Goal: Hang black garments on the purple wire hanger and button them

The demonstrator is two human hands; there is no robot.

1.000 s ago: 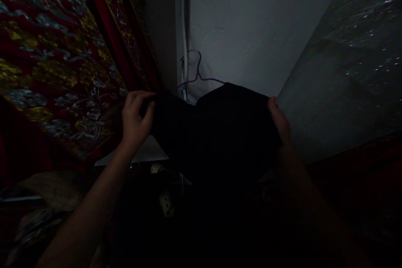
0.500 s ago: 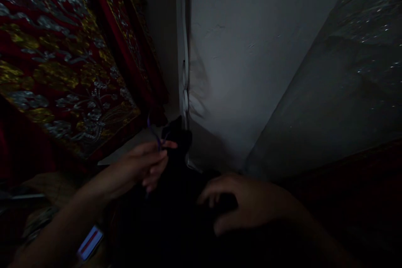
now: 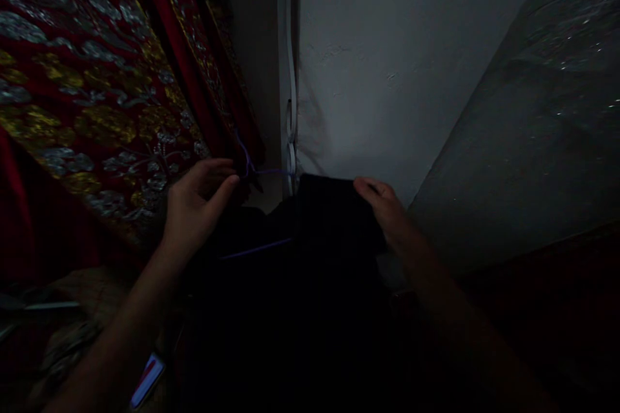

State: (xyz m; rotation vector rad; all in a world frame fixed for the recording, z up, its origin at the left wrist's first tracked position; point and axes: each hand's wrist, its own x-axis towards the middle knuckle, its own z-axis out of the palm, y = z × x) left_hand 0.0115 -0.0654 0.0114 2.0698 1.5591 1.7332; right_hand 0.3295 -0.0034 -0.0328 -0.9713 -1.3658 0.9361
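A piece of black cloth (image 3: 334, 213) spans the dark lower middle of the head view, its top edge lit against the pale wall. At that edge's right end my right hand (image 3: 385, 203) pinches the cloth's corner between thumb and fingers. To the left, my left hand (image 3: 198, 200) is closed, thumb and fingertips meeting a thin purple string (image 3: 249, 168). One length of the string runs from those fingertips to the cloth's top edge, and another lies across the black area below. Deep shadow hides most of the cloth.
Red fabric with gold and silver embroidery (image 3: 106, 122) hangs at the left. Behind the hands stands a pale wall (image 3: 368, 77) with a white cable (image 3: 290, 77). Clear plastic sheeting (image 3: 533, 116) covers the right side. A phone with a lit screen (image 3: 148, 379) lies lower left.
My right hand has risen and taken hold of the cloth's corner, lifting its edge into view. The left hand has moved up and left, and the string now stretches toward the cloth.
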